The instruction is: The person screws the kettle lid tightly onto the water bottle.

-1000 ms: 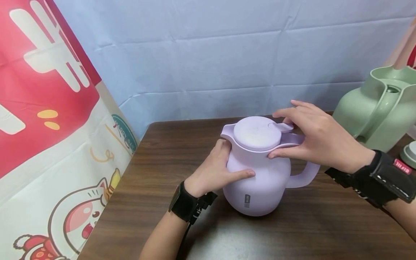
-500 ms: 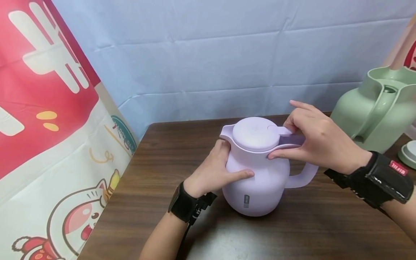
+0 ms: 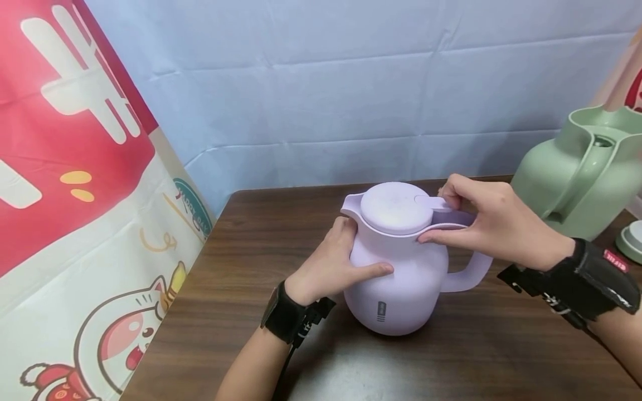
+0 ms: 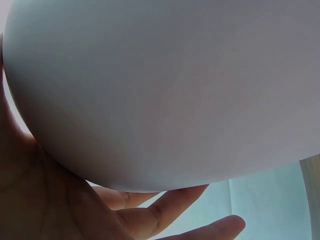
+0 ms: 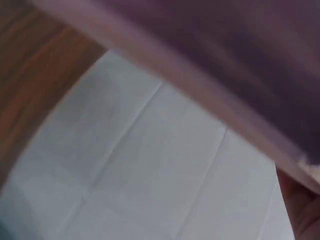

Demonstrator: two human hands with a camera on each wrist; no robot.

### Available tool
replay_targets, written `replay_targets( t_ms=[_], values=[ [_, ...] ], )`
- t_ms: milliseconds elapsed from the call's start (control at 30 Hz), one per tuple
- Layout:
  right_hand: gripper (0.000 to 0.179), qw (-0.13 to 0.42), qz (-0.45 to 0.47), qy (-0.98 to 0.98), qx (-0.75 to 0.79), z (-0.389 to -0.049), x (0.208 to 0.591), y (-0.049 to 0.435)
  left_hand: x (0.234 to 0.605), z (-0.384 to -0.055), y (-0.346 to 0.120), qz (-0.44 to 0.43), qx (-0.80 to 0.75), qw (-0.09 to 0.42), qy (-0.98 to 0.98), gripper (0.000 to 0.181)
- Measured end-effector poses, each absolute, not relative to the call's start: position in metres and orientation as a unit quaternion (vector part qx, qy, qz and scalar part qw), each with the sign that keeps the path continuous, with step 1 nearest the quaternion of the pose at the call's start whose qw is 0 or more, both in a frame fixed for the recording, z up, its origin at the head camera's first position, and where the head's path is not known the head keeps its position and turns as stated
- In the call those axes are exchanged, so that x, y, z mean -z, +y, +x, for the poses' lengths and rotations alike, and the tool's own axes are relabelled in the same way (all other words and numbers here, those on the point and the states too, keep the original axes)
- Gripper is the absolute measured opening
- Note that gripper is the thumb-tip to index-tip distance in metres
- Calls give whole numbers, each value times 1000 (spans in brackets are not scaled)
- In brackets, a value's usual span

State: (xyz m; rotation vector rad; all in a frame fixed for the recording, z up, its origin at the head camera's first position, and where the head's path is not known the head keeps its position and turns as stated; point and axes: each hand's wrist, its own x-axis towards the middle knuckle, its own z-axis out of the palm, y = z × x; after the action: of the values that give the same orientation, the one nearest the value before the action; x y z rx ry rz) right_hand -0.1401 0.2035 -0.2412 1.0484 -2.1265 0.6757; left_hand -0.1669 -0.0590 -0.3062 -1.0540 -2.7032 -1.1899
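Observation:
A lavender thermos jug [image 3: 401,289] stands upright on the wooden table, its round lid [image 3: 393,209] seated in the top. Around the spout side of the body, my left hand [image 3: 333,264] holds the jug, thumb across the front. Its other fingers curve behind the smooth body in the left wrist view. My right hand [image 3: 484,214] is at the handle side of the top. Its thumb presses the outside of the rim while the curled fingers meet the lid's lever [image 3: 437,204]. The right wrist view has a blurred jug edge [image 5: 200,90] and a bit of that hand.
A green thermos jug [image 3: 567,172], with no lid in its mouth, stands at the back right. Near it lies a round green-and-white lid [image 3: 633,239]. Blue cloth [image 3: 301,83] hangs behind the table [image 3: 241,267]; a printed curtain [image 3: 100,250] hangs at left.
My right hand's raised fingers have drawn back and curled down at the lever's end, its thumb staying at the rim. The left hand and jug stay put.

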Motion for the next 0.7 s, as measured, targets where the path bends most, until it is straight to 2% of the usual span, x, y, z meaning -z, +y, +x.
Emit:
replay_targets(
  t_ms=[133, 233, 333, 433, 467, 600, 700],
  values=[
    [48, 269, 336, -823, -371, -134, 256, 210, 306, -167, -58, -334, 379, 4, -863, 91],
    [39, 228, 278, -815, -454, -125, 268, 212, 306, -167, -57, -332, 377, 2, -865, 91],
    [30, 219, 265, -794, -501, -117, 279, 213, 307, -168, -58, -325, 374, -2, -869, 92],
    [21, 257, 308, -791, -462, -112, 288, 211, 308, -167, -60, -317, 372, -2, -872, 92],
    [26, 279, 320, -796, -432, -110, 291, 209, 309, -165, -61, -317, 369, 4, -873, 93],
    [66, 375, 336, -812, -294, -98, 303, 196, 315, -156, -66, -333, 327, 66, -882, 92],
    [66, 436, 330, -803, -236, -88, 315, 185, 323, -145, -75, -352, 268, 122, -889, 92]
  ],
)
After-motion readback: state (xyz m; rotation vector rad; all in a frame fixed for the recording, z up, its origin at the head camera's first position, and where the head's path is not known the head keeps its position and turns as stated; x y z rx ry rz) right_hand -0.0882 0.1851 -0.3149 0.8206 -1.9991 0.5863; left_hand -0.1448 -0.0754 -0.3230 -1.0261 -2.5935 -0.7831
